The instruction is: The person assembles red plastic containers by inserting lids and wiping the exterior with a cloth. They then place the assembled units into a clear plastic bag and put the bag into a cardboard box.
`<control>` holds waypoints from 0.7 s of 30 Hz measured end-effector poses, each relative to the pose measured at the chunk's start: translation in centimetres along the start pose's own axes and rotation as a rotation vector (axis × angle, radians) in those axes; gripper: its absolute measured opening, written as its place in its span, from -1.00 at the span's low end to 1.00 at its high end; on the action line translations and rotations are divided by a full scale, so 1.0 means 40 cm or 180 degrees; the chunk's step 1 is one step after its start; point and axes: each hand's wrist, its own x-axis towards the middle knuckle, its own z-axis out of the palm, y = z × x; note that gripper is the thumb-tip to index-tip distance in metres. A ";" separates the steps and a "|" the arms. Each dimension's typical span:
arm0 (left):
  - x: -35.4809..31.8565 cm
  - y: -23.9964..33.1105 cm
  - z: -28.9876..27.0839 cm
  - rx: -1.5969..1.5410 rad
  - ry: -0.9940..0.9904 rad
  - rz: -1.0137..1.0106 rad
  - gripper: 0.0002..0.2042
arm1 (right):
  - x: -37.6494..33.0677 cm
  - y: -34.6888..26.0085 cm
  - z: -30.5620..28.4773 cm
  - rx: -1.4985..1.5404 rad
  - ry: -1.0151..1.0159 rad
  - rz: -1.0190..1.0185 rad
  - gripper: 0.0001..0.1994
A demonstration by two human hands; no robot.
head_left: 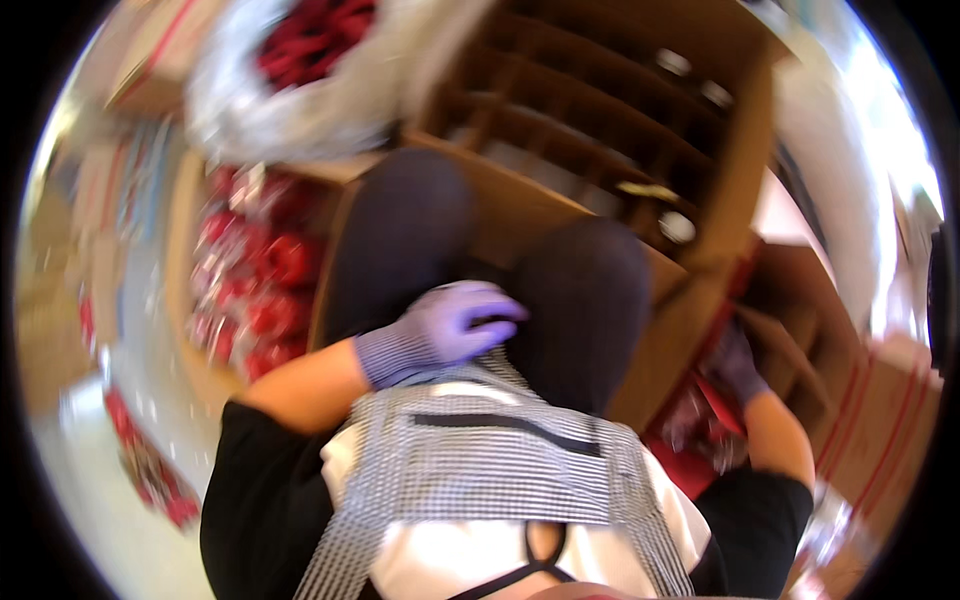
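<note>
My left hand [455, 325], in a purple knit-cuffed glove, rests on my lap. Its thumb stands apart from the loosely curved fingers, and nothing is in it. Down at my right side, my right hand [733, 365] wears a matching dark glove and reaches into an open cardboard box [785, 325]. Its fingers are shaded and blurred, so what they touch is hidden. Close by that hand lie red items in clear plastic [695, 425]. Between my knees and beyond stands a large carton [735, 165] split by brown dividers, with a few white round pieces [677, 228] in its compartments.
To my left, a carton [180, 270] holds several red items in clear bags [270, 270]. Past it sits a pale plastic sack [230, 110] of dark red pieces. A red packet strip [150, 460] lies on the floor. More cardboard boxes [885, 420] stand at the right.
</note>
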 end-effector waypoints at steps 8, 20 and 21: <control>-0.142 -0.039 -0.245 0.1359 0.1635 0.1196 -0.82 | 0.028 -0.132 -0.195 -0.0341 -0.1075 0.0936 -0.46; -0.528 -0.749 -0.409 0.2011 0.1222 -0.4159 -0.29 | -0.146 -0.881 -0.384 -0.0138 0.1186 -0.0751 -0.63; -0.538 -0.731 -0.413 0.1977 0.1321 -0.3922 -0.32 | -0.141 -0.928 -0.381 -0.0283 0.1172 -0.0898 -0.61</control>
